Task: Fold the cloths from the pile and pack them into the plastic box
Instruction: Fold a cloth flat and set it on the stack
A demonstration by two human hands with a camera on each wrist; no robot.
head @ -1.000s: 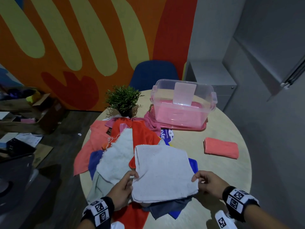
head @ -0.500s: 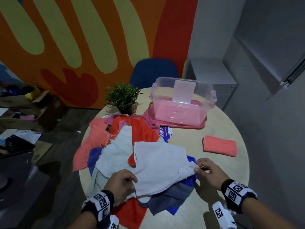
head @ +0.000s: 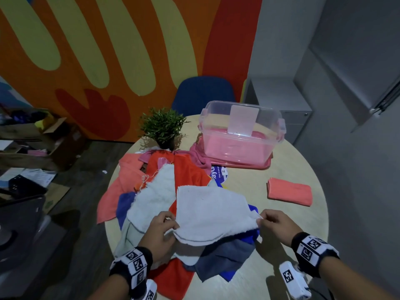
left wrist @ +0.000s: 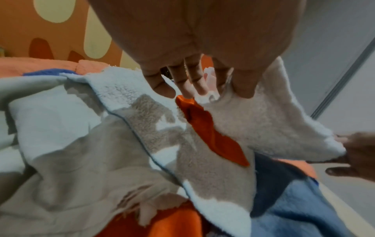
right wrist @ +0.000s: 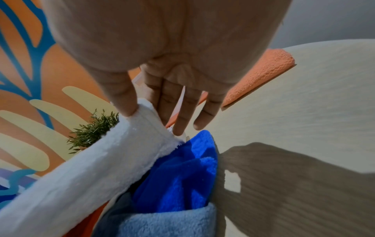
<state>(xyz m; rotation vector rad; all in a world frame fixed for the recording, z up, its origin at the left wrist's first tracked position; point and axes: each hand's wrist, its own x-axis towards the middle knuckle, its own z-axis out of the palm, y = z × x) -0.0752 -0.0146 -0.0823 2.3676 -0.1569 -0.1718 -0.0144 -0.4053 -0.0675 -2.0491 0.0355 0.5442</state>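
Note:
A white cloth [head: 213,210] lies on top of the pile [head: 173,191] of red, orange, blue and grey cloths on the round table [head: 303,245]. My left hand [head: 166,224] pinches its near left corner, thumb on top [left wrist: 243,86]. My right hand [head: 263,220] pinches the near right corner [right wrist: 146,112] between thumb and forefinger. The near edge is lifted off the pile. The clear plastic box [head: 240,135] with pink cloth inside stands at the far side on a pink lid [head: 244,166]. A folded coral cloth [head: 289,191] lies to the right.
A small potted plant [head: 162,128] stands beside the box at the back of the pile. A blue chair [head: 203,94] is behind the table. Cardboard boxes [head: 43,135] sit on the floor at left. A grey cabinet [head: 285,105] stands at the back right.
Both hands have raised the white cloth's near edge off the pile and carried it away from me; the blue and grey cloths beneath now show.

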